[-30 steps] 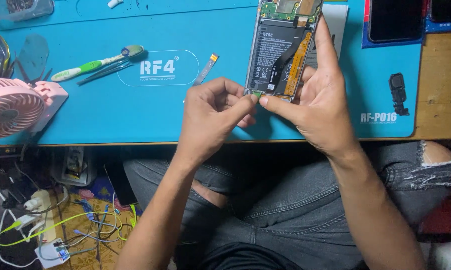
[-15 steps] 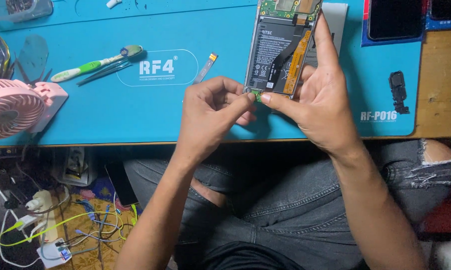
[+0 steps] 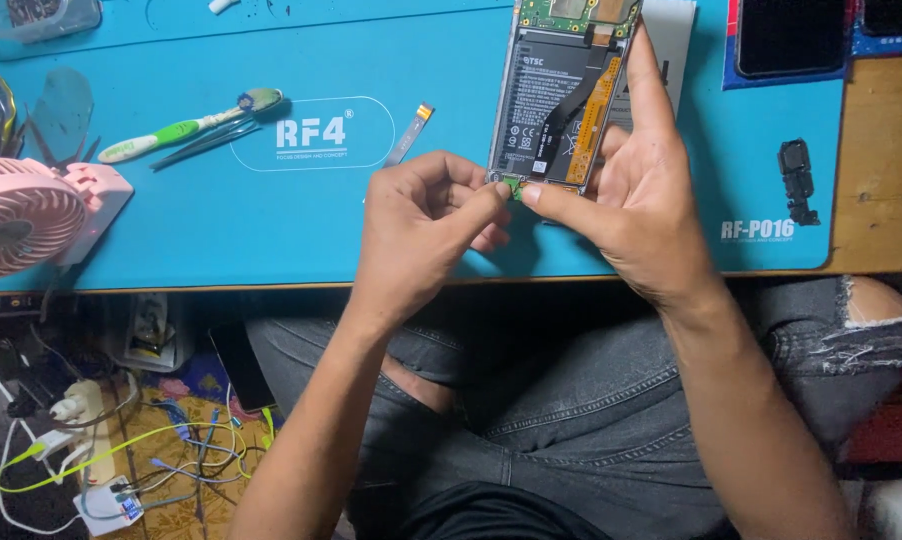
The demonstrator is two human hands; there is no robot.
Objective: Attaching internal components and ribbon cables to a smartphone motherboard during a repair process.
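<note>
The left hand (image 3: 421,225) pinches its thumb and forefinger on a small green part (image 3: 514,187) at the bottom edge of the opened phone (image 3: 561,95), which lies on the blue work mat (image 3: 271,220). The right hand (image 3: 636,205) presses its thumb tip against the same part, forefinger stretched up along the phone's side. Farther left lie a loose flex strip (image 3: 411,135), a green-handled brush (image 3: 186,128) with tweezers beside it, and a pink fan (image 3: 26,215); a clear plastic container (image 3: 36,15) sits at the mat's far corner, its contents unclear.

Two hands: left hand (image 3: 421,225), right hand (image 3: 641,215). One opened phone (image 3: 556,95). One blue mat (image 3: 271,220). One pink fan (image 3: 31,210). One green-handled brush (image 3: 186,128). One loose flex strip (image 3: 411,133). One small black part (image 3: 797,180). One power strip (image 3: 81,420) on floor.
</note>
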